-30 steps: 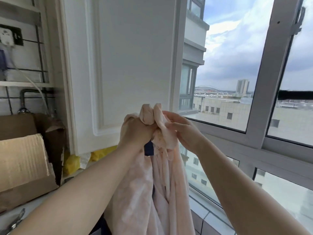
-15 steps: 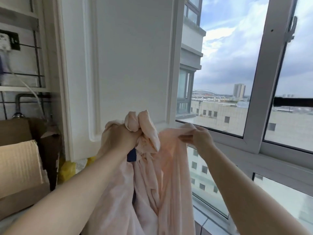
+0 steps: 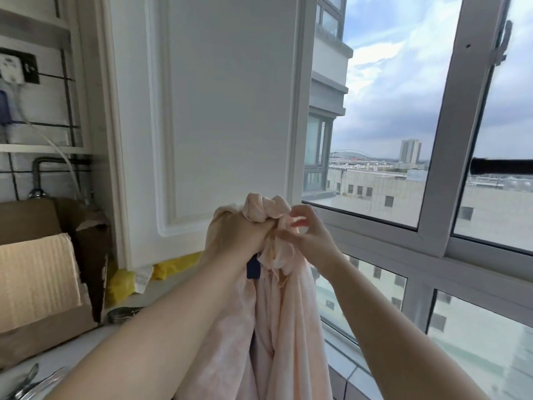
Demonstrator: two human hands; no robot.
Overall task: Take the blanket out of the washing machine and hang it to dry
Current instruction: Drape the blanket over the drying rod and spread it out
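A pale pink blanket (image 3: 282,327) hangs in long folds from my hands at chest height, in front of a white cabinet door and a window. My left hand (image 3: 239,229) grips a bunched wad of its top edge, which sticks up above the fist. My right hand (image 3: 305,229) is close beside it on the right, pinching folds of the same bunch between thumb and fingers. A small dark blue patch (image 3: 253,269) shows under my left hand. The blanket's lower part runs out of view. No washing machine is visible.
The white cabinet door (image 3: 219,125) stands right behind the blanket. On the counter at left sit cardboard boxes (image 3: 40,281), a yellow bag (image 3: 121,284) and metal tools (image 3: 26,382). A large window (image 3: 444,157) fills the right side, with a dark bar (image 3: 501,166) at the far right.
My right hand, which had pulled a fold out to the right half a second ago, has come back next to my left hand and pinches the bunch. The left hand keeps its grip.
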